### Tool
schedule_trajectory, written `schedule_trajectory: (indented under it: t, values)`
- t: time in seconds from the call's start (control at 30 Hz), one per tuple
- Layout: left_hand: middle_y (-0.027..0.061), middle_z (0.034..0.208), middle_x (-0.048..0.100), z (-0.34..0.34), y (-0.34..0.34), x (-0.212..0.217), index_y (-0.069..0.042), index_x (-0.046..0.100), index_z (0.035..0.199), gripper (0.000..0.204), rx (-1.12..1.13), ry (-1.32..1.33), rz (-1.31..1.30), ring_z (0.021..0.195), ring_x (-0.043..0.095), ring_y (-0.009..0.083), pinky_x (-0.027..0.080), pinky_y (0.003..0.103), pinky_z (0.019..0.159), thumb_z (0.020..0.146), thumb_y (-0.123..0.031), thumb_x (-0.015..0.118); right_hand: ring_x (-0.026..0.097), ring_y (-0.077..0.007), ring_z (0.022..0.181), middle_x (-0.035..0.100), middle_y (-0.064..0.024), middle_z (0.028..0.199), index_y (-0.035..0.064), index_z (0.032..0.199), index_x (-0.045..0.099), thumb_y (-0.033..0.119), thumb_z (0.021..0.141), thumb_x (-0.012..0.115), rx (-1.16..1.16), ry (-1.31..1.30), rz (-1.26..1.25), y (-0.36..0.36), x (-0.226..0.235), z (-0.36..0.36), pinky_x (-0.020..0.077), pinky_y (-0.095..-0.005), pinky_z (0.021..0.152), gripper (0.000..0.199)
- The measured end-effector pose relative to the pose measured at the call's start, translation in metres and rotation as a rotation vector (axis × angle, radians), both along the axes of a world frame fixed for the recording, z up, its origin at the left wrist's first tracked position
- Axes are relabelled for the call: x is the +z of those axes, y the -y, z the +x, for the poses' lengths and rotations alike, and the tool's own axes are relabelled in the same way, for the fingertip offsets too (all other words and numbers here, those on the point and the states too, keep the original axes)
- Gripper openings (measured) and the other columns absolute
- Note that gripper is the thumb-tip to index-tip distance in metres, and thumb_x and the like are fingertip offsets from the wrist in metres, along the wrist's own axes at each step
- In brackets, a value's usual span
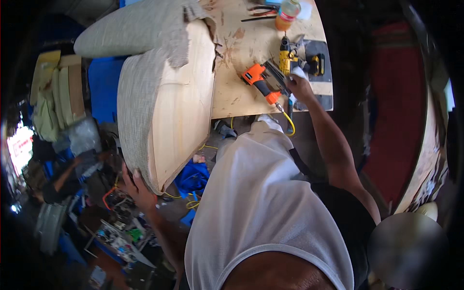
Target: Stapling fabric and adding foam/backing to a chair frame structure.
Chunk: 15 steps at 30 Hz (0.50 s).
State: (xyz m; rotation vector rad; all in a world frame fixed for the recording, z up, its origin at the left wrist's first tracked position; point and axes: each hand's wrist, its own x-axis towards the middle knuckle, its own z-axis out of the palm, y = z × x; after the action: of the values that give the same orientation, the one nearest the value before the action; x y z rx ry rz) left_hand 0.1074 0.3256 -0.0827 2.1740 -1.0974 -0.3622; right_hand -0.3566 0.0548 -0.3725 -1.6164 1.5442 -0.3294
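Cluttered workshop floor is seen below a scarred plywood workbench. Against it, a fabric-edged wooden panel is gripped at its lower corner by the left hand. An orange nail gun on the bench is grasped by the right hand.

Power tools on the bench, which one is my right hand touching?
The orange pneumatic stapler; the right hand rests on it. The yellow cordless drill lies untouched farther up.
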Motion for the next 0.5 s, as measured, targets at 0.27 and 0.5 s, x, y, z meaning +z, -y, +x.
schedule_trajectory:
  t: [0.27,0.5]
  values:
    - [0.0138,0.12,0.065,0.096,0.008,0.004,0.006,0.058,0.123,0.044,-0.072,-0.196,0.175,0.108,0.06,0.0225,0.045,0.035,0.096,0.103,-0.031,0.048,0.06,-0.0367,0.117,0.061,-0.0237,0.127,0.0003,0.136,0.051,0.044,0.095,0.056,-0.084,0.238,-0.294,0.017,0.044,0.09,0.0457,-0.04,0.1,0.06]
    - [0.0171,0.149,0.042,0.103,0.087,-0.057,-0.002,0.037,0.148,0.083,-0.401,-1.038,-0.259,0.139,0.038,0.0296,0.026,0.043,0.117,0.1,-0.066,0.017,0.023,-0.029,0.147,0.028,-0.0209,0.157,0.0025,0.153,0.027,0.044,0.105,0.035,0.006,0.775,-0.183,-0.125,0.17,0.261,0.0193,-0.037,0.119,0.063]
